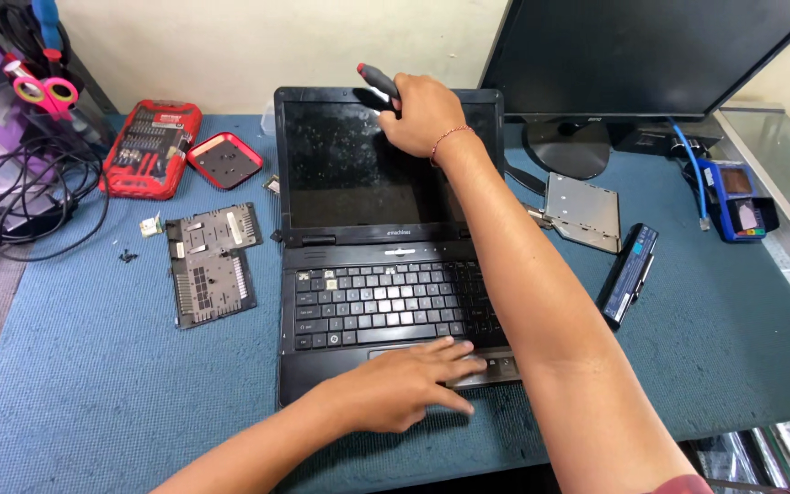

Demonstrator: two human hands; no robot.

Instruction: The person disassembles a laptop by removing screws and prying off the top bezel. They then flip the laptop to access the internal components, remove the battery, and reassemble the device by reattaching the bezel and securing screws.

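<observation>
Black laptop (pixel 386 265): right hand (pixel 422 114) at the lid's top edge, grip closed around a screwdriver (pixel 377 82); left hand (pixel 404 384), seemingly flat and empty, presses the palmrest.

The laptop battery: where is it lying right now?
In the head view the laptop battery lies on the blue mat, right of the open laptop, beside the removed optical drive and just past the right forearm.

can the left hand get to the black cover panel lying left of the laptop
Probably yes. The left hand rests on the laptop palm rest, and the bare mat between it and the cover panel holds nothing.
</observation>
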